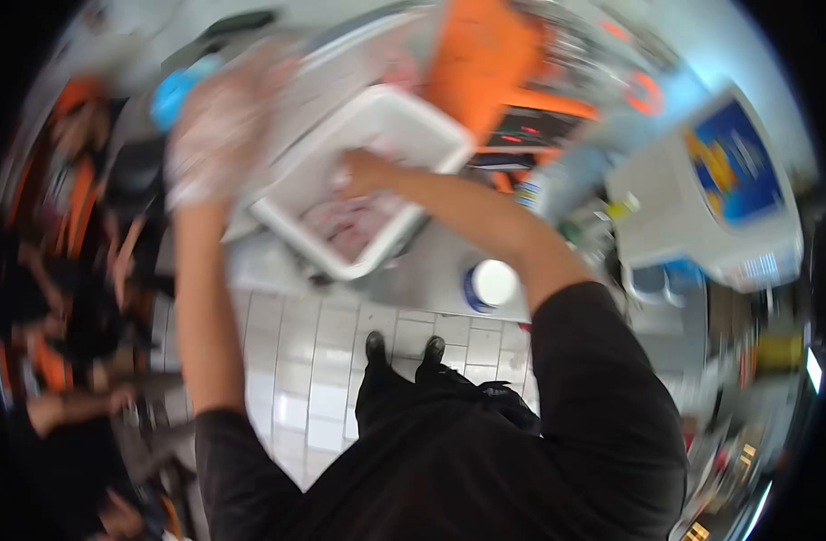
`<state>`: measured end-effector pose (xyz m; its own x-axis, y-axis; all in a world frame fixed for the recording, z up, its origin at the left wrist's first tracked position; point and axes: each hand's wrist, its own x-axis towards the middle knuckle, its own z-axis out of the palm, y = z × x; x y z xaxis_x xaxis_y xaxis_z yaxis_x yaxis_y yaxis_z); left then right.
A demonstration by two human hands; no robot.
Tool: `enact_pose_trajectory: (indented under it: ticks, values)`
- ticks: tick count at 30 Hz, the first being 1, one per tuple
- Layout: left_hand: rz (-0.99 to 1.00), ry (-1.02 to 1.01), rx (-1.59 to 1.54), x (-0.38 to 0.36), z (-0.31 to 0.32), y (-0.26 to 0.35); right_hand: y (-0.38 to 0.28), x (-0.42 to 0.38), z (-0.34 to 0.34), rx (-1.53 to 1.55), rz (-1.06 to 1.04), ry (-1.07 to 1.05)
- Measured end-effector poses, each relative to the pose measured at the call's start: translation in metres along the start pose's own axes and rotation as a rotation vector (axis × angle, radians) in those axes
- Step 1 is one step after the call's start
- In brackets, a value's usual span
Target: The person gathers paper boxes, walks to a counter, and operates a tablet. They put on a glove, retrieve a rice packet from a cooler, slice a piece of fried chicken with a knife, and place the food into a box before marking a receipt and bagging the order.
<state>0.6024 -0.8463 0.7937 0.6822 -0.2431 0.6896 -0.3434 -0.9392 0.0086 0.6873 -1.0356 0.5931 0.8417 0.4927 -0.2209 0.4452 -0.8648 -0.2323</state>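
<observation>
"What's the right hand (363, 173) holding?"
"I'm seeing curled fingers, but blur is hiding how tightly they're closing or on what. Pink meat-like pieces (345, 230) are lying just bodyward of them; I'm guessing soft, slippery, better cupped from underneath"
"Obstacles?"
"The white tub's wall (273, 216) is surrounding that grip. Leftward, whitish film (201, 171) is covering the left hand (224, 126), so I'm not telling its grip. A white-lidded jar (494, 284) is standing near the right forearm, an orange panel (476, 54) rising beyond"
</observation>
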Motion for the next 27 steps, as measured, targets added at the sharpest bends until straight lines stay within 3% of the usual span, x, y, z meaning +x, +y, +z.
enact_pose_trajectory:
  ticks: [1,2,3,4,5,6,7,8,9,10,12,13,14,15,16,17,19,20,21,22,23,24,27]
  values:
    - [-0.055,0.021,-0.043,-0.003,0.0,0.003,0.0,-0.008,-0.007,0.258,0.012,0.058]
    - [-0.201,-0.147,-0.164,-0.003,-0.017,0.018,0.001,-0.021,-0.018,0.513,0.02,0.151]
    - [-0.3,-0.282,-0.301,-0.011,-0.019,0.017,-0.011,-0.062,-0.048,0.54,0.142,0.151]
    - [-0.093,-0.224,-0.238,-0.021,-0.026,0.033,-0.008,-0.099,-0.051,0.581,0.101,0.356]
    - [0.003,-0.26,-0.372,-0.035,-0.031,0.051,-0.004,-0.16,-0.056,0.78,-0.012,0.54]
    - [0.081,-0.22,-0.703,-0.068,0.012,0.03,-0.011,-0.239,-0.08,1.102,0.007,0.425]
    - [-0.006,-0.44,-0.183,-0.073,-0.036,0.103,-0.001,-0.286,-0.058,1.135,-0.015,0.617]
    - [0.099,-0.442,-0.173,-0.101,-0.025,0.12,0.015,-0.336,-0.031,1.284,-0.094,0.724]
    - [0.107,-0.449,-0.215,-0.119,-0.046,0.172,0.015,-0.399,-0.017,1.747,-0.057,0.56]
    - [0.134,-0.461,-0.436,-0.144,-0.018,0.197,0.022,-0.439,0.02,1.953,0.071,0.699]
    - [0.497,-0.753,-1.224,-0.183,0.024,0.279,0.026,-0.523,0.09,1.839,0.469,0.935]
    - [0.44,-0.993,-1.435,-0.222,0.055,0.331,0.027,-0.562,0.126,1.681,0.724,0.957]
    - [0.277,-1.373,-1.874,-0.258,0.059,0.393,0.025,-0.603,0.152,1.506,0.968,0.932]
    - [0.225,-1.644,-1.826,-0.272,0.044,0.444,0.008,-0.635,0.165,1.575,1.104,1.093]
    - [0.17,-1.916,-1.713,-0.284,0.026,0.486,0.007,-0.666,0.199,1.695,1.149,1.057]
    - [0.227,-1.945,-1.702,-0.296,0.012,0.529,0.0,-0.691,0.211,1.689,1.167,1.112]
    - [0.241,-2.279,-1.435,-0.328,-0.007,0.603,-0.017,-0.739,0.23,1.555,1.303,1.519]
    - [0.277,-2.303,-1.405,-0.346,-0.003,0.634,-0.023,-0.771,0.214,1.624,1.28,1.359]
    - [0.371,-2.16,-1.472,-0.366,0.005,0.665,-0.014,-0.788,0.224,1.631,1.293,1.4]
    - [0.452,-2.019,-1.533,-0.381,0.004,0.688,-0.005,-0.8,0.241,1.101,1.266,1.317]
    - [0.474,-2.057,-1.509,-0.389,-0.003,0.71,0.0,-0.819,0.24,0.599,1.208,1.169]
    - [0.5,-1.988,-1.605,-0.394,-0.006,0.737,0.017,-0.844,0.238,0.726,1.025,1.158]
    - [0.441,-1.896,-1.72,-0.4,-0.029,0.821,0.054,-0.919,0.243,0.91,1.012,1.246]
